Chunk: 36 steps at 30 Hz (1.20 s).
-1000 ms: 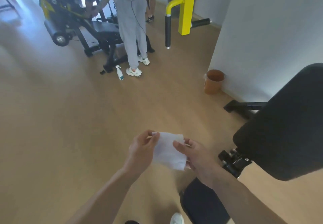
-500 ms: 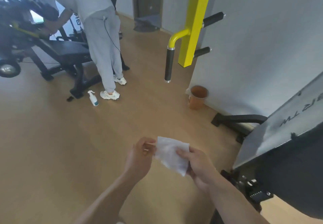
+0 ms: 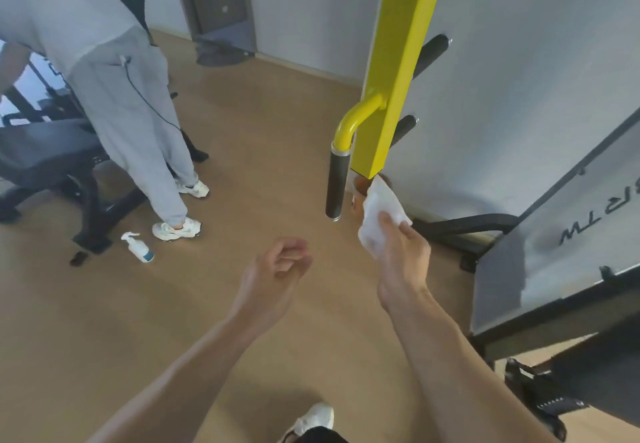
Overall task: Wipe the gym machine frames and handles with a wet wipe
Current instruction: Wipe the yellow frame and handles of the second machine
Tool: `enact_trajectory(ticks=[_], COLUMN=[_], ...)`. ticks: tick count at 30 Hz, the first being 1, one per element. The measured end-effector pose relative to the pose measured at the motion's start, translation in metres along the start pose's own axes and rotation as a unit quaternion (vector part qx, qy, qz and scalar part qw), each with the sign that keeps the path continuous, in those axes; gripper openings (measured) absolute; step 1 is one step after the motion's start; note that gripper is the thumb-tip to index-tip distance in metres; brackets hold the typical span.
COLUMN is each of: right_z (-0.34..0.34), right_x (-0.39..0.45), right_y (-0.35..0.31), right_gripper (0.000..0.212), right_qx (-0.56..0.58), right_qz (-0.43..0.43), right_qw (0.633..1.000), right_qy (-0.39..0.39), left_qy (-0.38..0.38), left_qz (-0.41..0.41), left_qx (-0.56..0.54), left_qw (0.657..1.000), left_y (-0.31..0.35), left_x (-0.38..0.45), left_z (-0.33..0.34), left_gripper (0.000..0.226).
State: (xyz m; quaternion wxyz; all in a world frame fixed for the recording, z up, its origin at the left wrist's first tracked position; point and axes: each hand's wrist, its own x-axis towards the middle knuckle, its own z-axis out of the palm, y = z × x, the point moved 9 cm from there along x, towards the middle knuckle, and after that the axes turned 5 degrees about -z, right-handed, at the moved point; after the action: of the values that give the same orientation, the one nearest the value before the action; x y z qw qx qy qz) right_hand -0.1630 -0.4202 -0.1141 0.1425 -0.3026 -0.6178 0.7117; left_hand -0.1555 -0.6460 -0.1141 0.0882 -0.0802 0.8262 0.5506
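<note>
You stand on a tan wood floor (image 3: 242,172) beside a grey wall (image 3: 519,62). The yellow frame post (image 3: 398,62) runs upright, leaning slightly, its black handle (image 3: 336,186) hanging downward. Your right hand (image 3: 401,252) pinches the white wipe (image 3: 379,214) just below the post's bottom end. Your left hand (image 3: 277,269) is loosely curled, holding nothing.

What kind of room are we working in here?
Most likely a gym: a yellow machine frame with a black foam-grip handle, and a padded bench on a wood-look floor.
</note>
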Motion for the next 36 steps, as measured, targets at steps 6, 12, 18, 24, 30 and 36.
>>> enact_trajectory(ticks=[6,12,18,24,30,36], right_z=[0.074,0.098,0.108,0.122,0.134,0.134], right_x=[-0.002,-0.008,0.021,0.022,0.023,0.031], right_y=[-0.03,-0.041,-0.042,-0.048,-0.037,-0.011], right_gripper=[0.048,0.029,0.045,0.042,0.029,0.013], right_qx=[0.007,-0.081,-0.087,-0.138,-0.207,-0.255], right_qz=[-0.118,-0.298,-0.204,-0.204,-0.217,-0.185], right_qw=[0.99,0.948,0.975,0.964,0.948,0.944], right_qy=[-0.071,-0.077,0.035,0.103,0.111,0.097], left_qy=[-0.034,-0.113,-0.151,-0.194,-0.245,-0.191], left_qz=[0.076,0.115,0.114,0.117,0.18,0.153], left_qx=[-0.007,-0.064,-0.082,-0.129,-0.047,-0.078], left_qw=[0.997,0.985,0.978,0.966,0.952,0.966], left_y=[0.046,0.075,0.078,0.089,0.094,0.08], left_x=[0.07,0.109,0.15,0.178,0.176,0.183], left_z=[-0.016,-0.008,-0.01,-0.017,-0.008,-0.006], left_gripper=[0.019,0.023,0.032,0.012,0.027,0.018])
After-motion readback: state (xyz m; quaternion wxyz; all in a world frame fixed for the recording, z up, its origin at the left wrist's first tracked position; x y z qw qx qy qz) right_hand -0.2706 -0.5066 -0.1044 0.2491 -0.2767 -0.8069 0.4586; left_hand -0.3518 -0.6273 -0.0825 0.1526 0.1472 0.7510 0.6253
